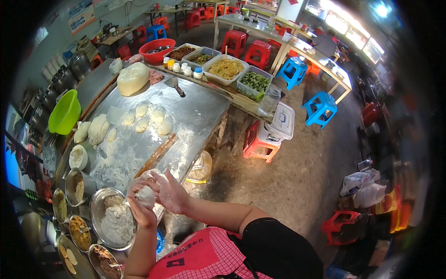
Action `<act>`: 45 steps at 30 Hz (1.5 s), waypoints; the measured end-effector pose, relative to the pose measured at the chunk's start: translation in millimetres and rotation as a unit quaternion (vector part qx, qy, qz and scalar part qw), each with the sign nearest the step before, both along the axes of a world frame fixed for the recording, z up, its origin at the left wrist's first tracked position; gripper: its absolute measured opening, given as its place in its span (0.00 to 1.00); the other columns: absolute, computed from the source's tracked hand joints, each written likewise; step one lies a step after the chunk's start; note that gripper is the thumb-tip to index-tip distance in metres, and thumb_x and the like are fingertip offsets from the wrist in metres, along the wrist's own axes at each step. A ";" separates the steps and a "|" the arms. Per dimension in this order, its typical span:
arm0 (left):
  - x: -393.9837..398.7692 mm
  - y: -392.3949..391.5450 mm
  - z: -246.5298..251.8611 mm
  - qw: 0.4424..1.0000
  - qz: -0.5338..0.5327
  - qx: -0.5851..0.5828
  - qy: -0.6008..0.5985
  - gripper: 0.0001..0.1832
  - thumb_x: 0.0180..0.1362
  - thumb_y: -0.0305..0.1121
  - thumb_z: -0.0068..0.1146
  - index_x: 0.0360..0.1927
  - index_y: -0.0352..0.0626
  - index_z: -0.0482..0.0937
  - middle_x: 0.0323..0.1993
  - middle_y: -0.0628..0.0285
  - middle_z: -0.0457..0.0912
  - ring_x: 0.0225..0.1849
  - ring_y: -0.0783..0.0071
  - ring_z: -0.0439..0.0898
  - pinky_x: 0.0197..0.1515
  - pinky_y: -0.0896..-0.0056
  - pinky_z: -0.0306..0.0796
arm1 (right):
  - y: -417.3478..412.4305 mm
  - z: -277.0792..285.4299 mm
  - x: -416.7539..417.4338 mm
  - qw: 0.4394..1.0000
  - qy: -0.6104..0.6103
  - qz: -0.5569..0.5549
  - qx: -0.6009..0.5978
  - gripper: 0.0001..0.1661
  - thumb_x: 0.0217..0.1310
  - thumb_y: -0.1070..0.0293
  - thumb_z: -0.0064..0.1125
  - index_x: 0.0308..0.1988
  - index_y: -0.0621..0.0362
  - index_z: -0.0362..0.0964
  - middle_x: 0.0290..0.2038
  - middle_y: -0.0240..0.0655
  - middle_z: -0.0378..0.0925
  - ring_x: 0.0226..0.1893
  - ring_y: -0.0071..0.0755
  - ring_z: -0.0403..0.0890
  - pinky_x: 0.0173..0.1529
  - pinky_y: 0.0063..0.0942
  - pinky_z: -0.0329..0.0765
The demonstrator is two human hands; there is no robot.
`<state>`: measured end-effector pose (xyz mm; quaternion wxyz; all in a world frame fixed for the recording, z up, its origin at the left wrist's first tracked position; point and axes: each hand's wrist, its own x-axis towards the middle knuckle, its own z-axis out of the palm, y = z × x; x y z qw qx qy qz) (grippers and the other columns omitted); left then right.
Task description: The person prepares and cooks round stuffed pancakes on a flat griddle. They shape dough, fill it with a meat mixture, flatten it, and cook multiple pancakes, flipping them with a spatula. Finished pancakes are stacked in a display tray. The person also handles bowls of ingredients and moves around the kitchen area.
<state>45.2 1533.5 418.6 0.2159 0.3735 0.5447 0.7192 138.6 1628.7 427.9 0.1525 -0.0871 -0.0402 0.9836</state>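
Observation:
My left hand (pixel 142 212) cups a white lump of dough (pixel 145 196) near the front edge of the floured metal worktable (pixel 198 101). Beside it, my right hand (pixel 173 194) is raised with fingers and thumb spread; whether its fingertips touch the dough is unclear. Flour coats both hands. Just beyond them lies a wooden rolling pin (pixel 155 156), partly hidden by the hands. Several small dough pieces (pixel 141 125) rest in flour farther up the table. Larger dough lumps (pixel 98 129) lie to the left, and a big dough mass (pixel 133 79) sits at the back.
A steel bowl of flour (pixel 117 223) and pans of fillings (pixel 80 233) stand at lower left. A scraper (pixel 175 86) lies near the back. Tubs of toppings (pixel 225 69) line the far edge. A lidded container (pixel 270 132) stands on a red stool (pixel 259 153). A person (pixel 325 42) is far off.

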 end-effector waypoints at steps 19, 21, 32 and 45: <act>-59.5 -250.3 -5.1 0.958 0.272 -0.013 0.088 0.28 0.68 0.52 0.31 0.45 0.34 0.71 0.38 0.57 0.78 0.43 0.61 0.75 0.64 0.56 0.52 | -224.5 9.5 -101.2 0.983 -0.012 0.178 0.037 0.35 0.68 0.39 0.32 0.59 0.55 0.62 0.56 0.37 0.70 0.56 0.35 0.71 0.61 0.33 0.67; -52.3 -296.8 -17.9 0.958 0.281 0.032 -0.041 0.31 0.67 0.53 0.31 0.53 0.32 0.67 0.44 0.55 0.76 0.44 0.62 0.74 0.64 0.56 0.53 | -273.4 -6.4 -123.2 0.965 -0.033 0.239 0.105 0.32 0.70 0.43 0.32 0.58 0.55 0.63 0.55 0.36 0.70 0.55 0.34 0.72 0.60 0.35 0.68; -66.2 -588.0 -14.9 0.842 0.446 -0.110 0.284 0.26 0.57 0.25 0.36 0.61 0.35 0.64 0.56 0.49 0.74 0.63 0.49 0.67 0.69 0.41 0.40 | -562.6 -35.5 -168.4 0.871 -0.103 0.432 0.208 0.24 0.68 0.48 0.42 0.51 0.55 0.67 0.50 0.34 0.73 0.49 0.29 0.76 0.52 0.30 0.74; -73.9 -678.6 -33.8 0.883 0.460 0.003 0.093 0.41 0.63 0.54 0.44 0.69 0.35 0.48 0.71 0.50 0.49 0.72 0.57 0.49 0.70 0.58 0.43 | -644.4 -20.0 -220.6 0.871 -0.069 0.470 0.124 0.30 0.70 0.46 0.34 0.49 0.61 0.70 0.51 0.42 0.73 0.51 0.42 0.75 0.57 0.39 0.71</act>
